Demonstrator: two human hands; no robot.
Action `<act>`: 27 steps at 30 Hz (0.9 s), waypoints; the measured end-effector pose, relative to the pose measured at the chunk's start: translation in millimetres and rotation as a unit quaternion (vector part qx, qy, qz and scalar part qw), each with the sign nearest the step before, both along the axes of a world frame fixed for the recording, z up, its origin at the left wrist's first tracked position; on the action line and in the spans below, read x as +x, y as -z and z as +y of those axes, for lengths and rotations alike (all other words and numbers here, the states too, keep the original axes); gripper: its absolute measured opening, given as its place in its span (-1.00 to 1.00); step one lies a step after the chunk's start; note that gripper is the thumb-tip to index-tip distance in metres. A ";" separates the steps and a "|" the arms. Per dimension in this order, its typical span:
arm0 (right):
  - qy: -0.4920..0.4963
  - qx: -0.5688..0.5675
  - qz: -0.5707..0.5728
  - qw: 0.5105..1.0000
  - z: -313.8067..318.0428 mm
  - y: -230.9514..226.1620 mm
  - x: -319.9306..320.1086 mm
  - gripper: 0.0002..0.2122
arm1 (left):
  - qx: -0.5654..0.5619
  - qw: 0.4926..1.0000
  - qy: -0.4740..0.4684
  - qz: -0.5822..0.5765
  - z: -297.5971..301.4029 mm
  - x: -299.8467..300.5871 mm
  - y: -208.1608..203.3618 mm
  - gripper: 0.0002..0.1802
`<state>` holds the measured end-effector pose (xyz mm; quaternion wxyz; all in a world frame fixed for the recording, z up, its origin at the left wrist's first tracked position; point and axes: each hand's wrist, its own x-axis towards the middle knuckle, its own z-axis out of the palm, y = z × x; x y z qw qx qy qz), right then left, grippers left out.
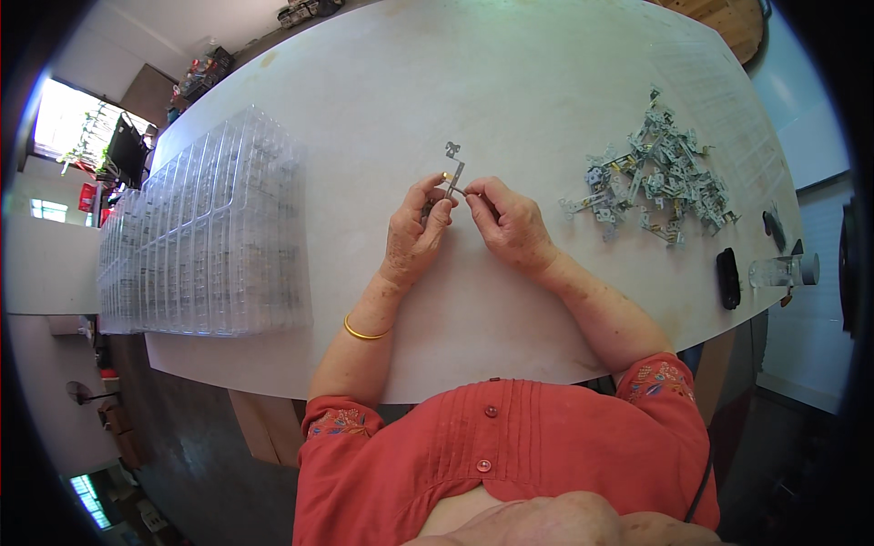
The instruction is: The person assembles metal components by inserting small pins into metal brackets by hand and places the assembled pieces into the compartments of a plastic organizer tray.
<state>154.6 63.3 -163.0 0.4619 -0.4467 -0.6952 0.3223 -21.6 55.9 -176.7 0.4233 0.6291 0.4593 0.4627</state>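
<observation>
Over the middle of the white table, my left hand point(420, 223) is closed on a small metal bracket point(457, 171), whose bent, hooked end points away from me. My right hand point(507, 221) meets it from the right, thumb and forefinger pinched at the bracket's side on a thin dark piece too small to name. A bit of brass colour shows by the left fingertips. The lower part of the bracket is hidden by my left fingers. To the right lies a loose heap of similar metal brackets point(651, 173), some with brass-coloured parts.
Stacked clear plastic trays point(214, 227) with compartments fill the table's left side. At the right edge are a black case point(727, 278), a clear bottle point(774, 272) lying down and a dark object point(774, 227). A clear sheet or tray point(719, 86) lies at the far right.
</observation>
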 end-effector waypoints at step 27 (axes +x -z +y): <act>0.010 -0.097 0.209 0.973 15.2 15.1 7.7 -0.91 | -0.170 0.969 0.065 -0.164 -5.3 -8.1 -17.2 -0.67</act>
